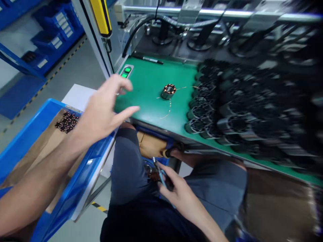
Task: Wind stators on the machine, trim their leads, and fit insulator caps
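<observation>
My left hand (108, 104) hovers near the left end of the green bench mat (148, 77), fingers apart and nothing in them. To its right a small wound motor stator (169, 91) stands on the mat, with thin copper wire ends trailing from it. Low over my lap, my right hand (175, 186) is closed round blue-handled cutting pliers (161, 174), whose jaws point up and away from me. The fingers partly cover the handles.
Many dark stator cores (202, 117) are stacked along the mat's right side. A black marker (150, 60) and a green-button switch (126, 71) lie farther back. At left, a blue bin (47, 104) holds several wound stators (67, 122). Machine spindles (163, 33) line the rear.
</observation>
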`<state>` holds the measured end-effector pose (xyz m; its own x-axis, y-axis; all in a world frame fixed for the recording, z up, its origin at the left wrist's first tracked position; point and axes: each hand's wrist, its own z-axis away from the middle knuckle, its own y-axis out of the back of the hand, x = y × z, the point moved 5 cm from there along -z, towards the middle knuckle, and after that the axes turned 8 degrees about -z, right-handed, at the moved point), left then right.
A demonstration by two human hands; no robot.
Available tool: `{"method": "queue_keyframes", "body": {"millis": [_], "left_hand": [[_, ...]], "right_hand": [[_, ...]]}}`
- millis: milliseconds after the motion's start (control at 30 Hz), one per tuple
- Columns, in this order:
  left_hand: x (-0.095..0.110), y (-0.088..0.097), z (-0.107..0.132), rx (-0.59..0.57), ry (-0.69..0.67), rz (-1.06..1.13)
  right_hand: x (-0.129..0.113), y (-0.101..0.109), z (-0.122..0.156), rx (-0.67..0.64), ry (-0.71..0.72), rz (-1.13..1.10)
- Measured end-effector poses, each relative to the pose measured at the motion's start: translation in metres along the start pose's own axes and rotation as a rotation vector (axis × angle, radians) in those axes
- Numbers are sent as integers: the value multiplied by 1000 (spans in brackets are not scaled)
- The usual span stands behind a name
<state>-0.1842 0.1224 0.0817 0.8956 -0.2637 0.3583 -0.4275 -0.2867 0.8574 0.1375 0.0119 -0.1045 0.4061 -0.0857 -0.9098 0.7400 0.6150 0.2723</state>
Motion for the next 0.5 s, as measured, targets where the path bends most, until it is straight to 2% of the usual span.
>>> {"method": "queue_keyframes", "body": {"millis": [33,133,200,233,333,400,500], "left_hand": [[19,-18,-23,-8,-71,12],[50,-78,-75,-167,-65,-48],[55,-102,-92,-220,-21,-112],[56,-106,-95,-202,-3,-123],[61,-91,-79,-26,10,4],[72,-73,-51,67,-13,160],[101,-53,3,67,-49,243]], "right_hand": [[-6,-1,2,-13,5,1],[-20,2,12,-23,19,9],[-22,8,21,-5,20,2],[-21,11,26,7,16,-6],[-7,20,43,64,-11,-40],[1,25,55,152,-28,-49],[-7,36,67,284,28,-45]]}}
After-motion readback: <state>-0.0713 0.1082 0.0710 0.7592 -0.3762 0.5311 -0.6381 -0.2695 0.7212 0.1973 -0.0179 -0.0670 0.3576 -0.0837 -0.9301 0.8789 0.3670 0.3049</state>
